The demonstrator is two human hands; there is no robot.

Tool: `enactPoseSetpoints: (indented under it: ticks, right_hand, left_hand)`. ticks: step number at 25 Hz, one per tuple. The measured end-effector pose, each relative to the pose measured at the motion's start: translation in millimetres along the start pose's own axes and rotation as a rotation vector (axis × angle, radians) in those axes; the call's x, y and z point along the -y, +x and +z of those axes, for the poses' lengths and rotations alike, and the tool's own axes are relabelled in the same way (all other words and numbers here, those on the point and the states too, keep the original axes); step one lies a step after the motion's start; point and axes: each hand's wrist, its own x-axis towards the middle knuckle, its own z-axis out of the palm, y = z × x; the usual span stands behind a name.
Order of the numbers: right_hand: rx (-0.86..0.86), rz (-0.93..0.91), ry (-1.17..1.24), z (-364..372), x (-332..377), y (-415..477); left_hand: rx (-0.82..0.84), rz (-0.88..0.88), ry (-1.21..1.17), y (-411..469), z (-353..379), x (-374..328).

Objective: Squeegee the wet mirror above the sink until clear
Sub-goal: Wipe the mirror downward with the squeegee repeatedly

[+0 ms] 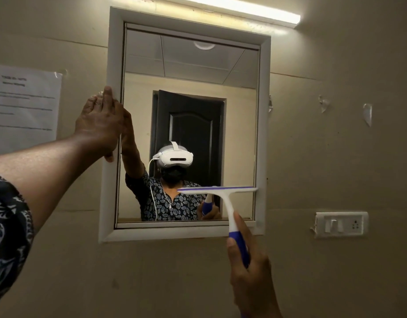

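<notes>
A white-framed mirror hangs on the beige wall. My left hand rests on the frame's left edge, fingers straight and pointing up. My right hand grips the blue handle of a white and blue squeegee. Its blade lies level against the lower right part of the glass, reaching to the frame's right inner edge. The glass reflects a person with a white headset and a dark door. I cannot tell from here whether the glass is wet.
A lit tube light runs above the mirror. A printed paper sheet is taped to the wall at the left. A white switch and socket plate sits at the lower right. Small hooks stick out right of the mirror.
</notes>
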Motion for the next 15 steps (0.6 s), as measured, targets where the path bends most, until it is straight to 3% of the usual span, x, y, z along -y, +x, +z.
enactPoseSetpoints:
  ticks: [9, 12, 15]
  right_hand:
    - [0.033, 0.080, -0.101, -3.7, -16.9, -37.6]
    - [0.051, 0.109, -0.114, -5.8, 4.8, -25.1]
    - [0.041, -0.016, -0.057, -12.2, 50.5, 14.7]
  left_hand:
    - [-0.035, 0.004, -0.019, 3.6, 6.2, 2.1]
    - [-0.034, -0.003, 0.006, 6.4, 8.2, 1.8]
    - [-0.043, -0.013, 0.009, 9.0, 9.4, 1.0]
